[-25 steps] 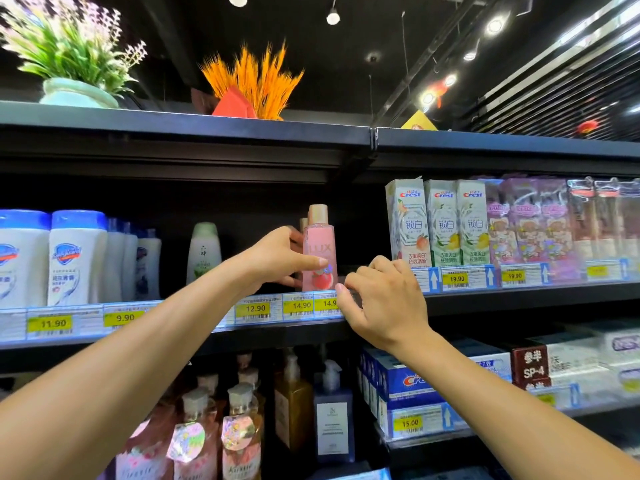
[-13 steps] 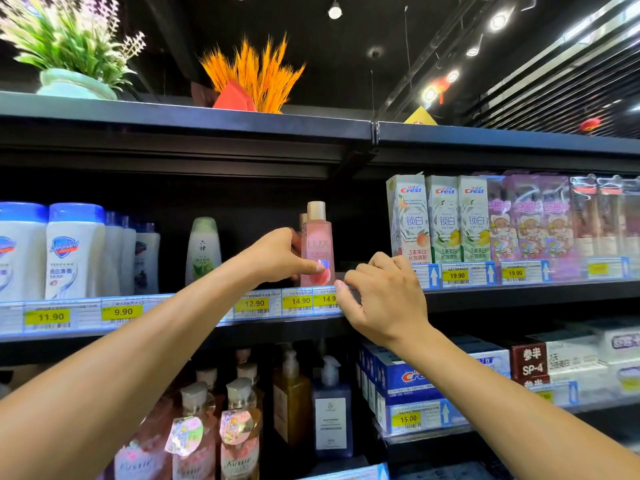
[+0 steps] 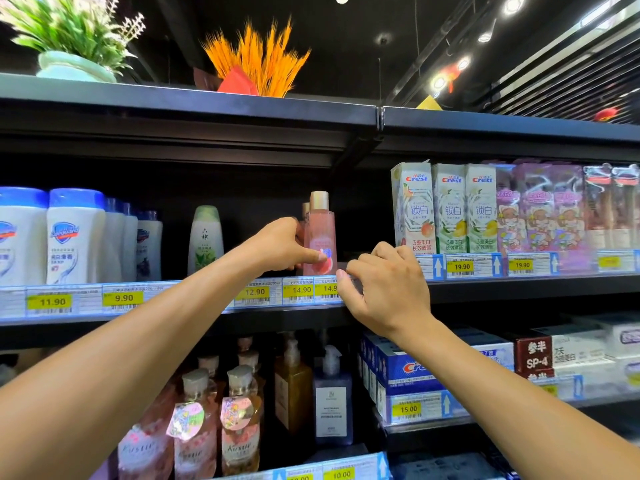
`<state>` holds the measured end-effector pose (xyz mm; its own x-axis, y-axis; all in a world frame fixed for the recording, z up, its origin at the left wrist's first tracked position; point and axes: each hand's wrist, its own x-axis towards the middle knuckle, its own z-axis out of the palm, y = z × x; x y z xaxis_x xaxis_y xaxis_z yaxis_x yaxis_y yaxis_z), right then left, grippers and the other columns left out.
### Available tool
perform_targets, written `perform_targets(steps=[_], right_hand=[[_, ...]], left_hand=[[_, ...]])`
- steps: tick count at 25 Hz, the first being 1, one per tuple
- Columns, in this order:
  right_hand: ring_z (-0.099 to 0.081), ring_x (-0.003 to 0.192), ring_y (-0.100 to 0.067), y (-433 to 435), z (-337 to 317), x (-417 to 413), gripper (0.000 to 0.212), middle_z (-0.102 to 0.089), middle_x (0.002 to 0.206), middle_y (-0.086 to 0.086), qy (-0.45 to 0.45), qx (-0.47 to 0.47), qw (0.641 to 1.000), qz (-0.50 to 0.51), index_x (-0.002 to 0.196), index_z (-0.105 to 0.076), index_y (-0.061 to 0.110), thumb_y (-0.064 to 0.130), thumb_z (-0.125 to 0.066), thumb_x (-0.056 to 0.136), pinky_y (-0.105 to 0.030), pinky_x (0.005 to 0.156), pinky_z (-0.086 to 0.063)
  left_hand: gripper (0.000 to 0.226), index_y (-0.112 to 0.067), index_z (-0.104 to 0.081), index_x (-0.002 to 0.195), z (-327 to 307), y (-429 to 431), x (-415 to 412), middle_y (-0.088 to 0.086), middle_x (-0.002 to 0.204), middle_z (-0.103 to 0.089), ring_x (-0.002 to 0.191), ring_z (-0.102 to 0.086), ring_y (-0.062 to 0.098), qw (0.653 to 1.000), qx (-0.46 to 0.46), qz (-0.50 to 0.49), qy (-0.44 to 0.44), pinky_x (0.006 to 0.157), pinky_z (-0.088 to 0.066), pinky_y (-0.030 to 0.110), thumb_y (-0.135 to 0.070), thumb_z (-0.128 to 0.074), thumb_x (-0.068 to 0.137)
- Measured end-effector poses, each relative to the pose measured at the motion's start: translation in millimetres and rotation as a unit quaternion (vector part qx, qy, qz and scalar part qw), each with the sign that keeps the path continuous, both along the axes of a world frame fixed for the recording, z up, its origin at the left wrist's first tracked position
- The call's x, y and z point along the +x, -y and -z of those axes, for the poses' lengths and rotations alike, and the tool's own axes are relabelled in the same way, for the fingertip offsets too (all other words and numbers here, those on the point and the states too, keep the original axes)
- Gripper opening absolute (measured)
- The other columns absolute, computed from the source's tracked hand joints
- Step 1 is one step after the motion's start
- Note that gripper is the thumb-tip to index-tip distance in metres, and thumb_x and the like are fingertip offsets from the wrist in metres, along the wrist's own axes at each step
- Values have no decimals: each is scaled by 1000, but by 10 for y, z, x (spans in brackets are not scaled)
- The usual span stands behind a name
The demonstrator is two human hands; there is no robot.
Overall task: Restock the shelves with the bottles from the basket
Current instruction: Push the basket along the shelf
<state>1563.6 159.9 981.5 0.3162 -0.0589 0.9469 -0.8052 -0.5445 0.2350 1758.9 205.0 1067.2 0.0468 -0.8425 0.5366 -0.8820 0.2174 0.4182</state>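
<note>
Seating a pink bottle point(image 3: 320, 237) upright at the front of a dark shop shelf point(image 3: 502, 289), directly behind the 14.90 price tags point(image 3: 300, 291) and just ahead of a second bottle point(image 3: 305, 211) with the same pale cap. With the left grip point(image 3: 280, 249) clamped round the bottle's lower body, thumb pressed across the label; with the right grip point(image 3: 384, 289) curled over the shelf's front edge just right of the bottle, seemingly as a brace. No sight of the basket.

To finish the placement cleanly, judging from here: keep the base flat on the shelf, turn the label square to the aisle, line it up with the bottle behind, and loosen the left grip only after feeling it steady. Tall, narrow body, so probably quick to topple into the open gap at its right; better eased than pushed. Impossible to gauge the restock left to do with the basket unseen.

Around it, black metal shelving edged with yellow price labels: white blue-capped bottles point(image 3: 74, 237) far left, one pale green bottle point(image 3: 206, 240) between, Crest toothpaste boxes point(image 3: 450, 209) to the right, pump bottles point(image 3: 330, 393) on the shelf below. Up top, a potted green plant point(image 3: 74, 32) and an orange spray of grasses point(image 3: 259, 53) under black ceiling spotlights point(image 3: 512, 4)
</note>
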Motion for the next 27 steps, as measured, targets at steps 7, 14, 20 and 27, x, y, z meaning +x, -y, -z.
perform_targets(steps=[7, 14, 20, 27], right_hand=[[-47, 74, -20, -6, -15, -10, 46, -60, 65, 5, -10, 10, 1000, 2, 68, -63, 21, 50, -40, 95, -39, 71, -35], [-51, 79, -20, -56, -24, 7, 41, -63, 74, 4, -11, 25, 1000, 7, 76, -65, 20, 48, -41, 94, -40, 73, -37], [-56, 112, -23, -493, 130, 347, 26, -62, 114, 3, 54, 43, 994, -85, 101, -66, 23, 40, -58, 83, -43, 93, -40], [-50, 130, -24, -1531, 909, 1611, 44, -56, 138, -1, 22, 111, 973, -199, 123, -66, 21, 38, -59, 84, -45, 103, -40]], left_hand=[[38, -20, -62, 100, -9, -37, -7, 1, 89, -74, 80, -72, 16, 1000, 5, -11, 7, 69, -61, 33, -44, -84, 79], [51, -31, -55, 122, 141, -541, 169, -16, 101, -65, 98, -63, 11, 991, -44, -92, 81, 87, -54, 40, -65, -64, 86], [47, -32, -55, 130, 655, -1230, 578, -10, 129, -58, 123, -53, 16, 932, -200, -137, 269, 93, -48, 43, -61, -51, 94], [54, -28, -54, 137, 1599, -2432, 1454, -1, 145, -53, 140, -43, 24, 912, -182, -195, 313, 109, -40, 41, -54, -52, 90]])
